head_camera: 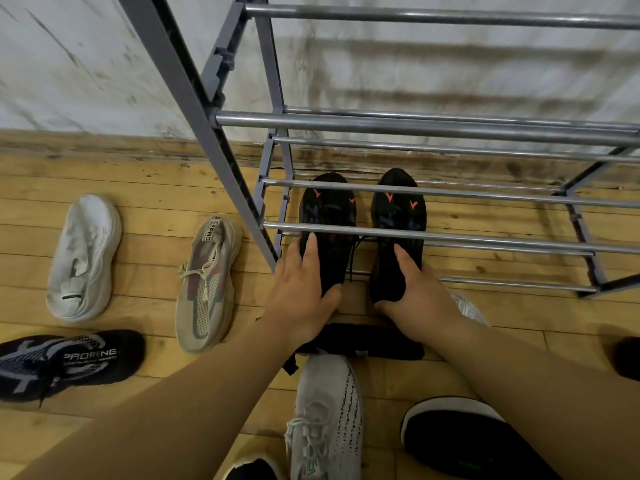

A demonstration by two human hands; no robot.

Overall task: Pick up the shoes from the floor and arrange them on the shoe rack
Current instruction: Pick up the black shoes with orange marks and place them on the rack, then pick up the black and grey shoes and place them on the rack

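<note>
A grey metal shoe rack [433, 128] stands against the wall, its tiers made of steel bars. Two black shoes with orange marks lie side by side on its lowest tier, toes toward the wall. My left hand [301, 289] grips the heel of the left black shoe [327, 216]. My right hand [414, 292] grips the heel of the right black shoe [398, 216]. On the floor lie a white shoe [85, 258], a beige mesh shoe [206, 282], a navy shoe [65, 362] and a light grey sneaker [327, 417].
The wooden plank floor [145, 202] meets a stained white wall behind the rack. A black shoe with a white sole [453, 434] lies at the lower right, another dark shoe [627, 358] at the right edge, and a black item [363, 341] under my wrists.
</note>
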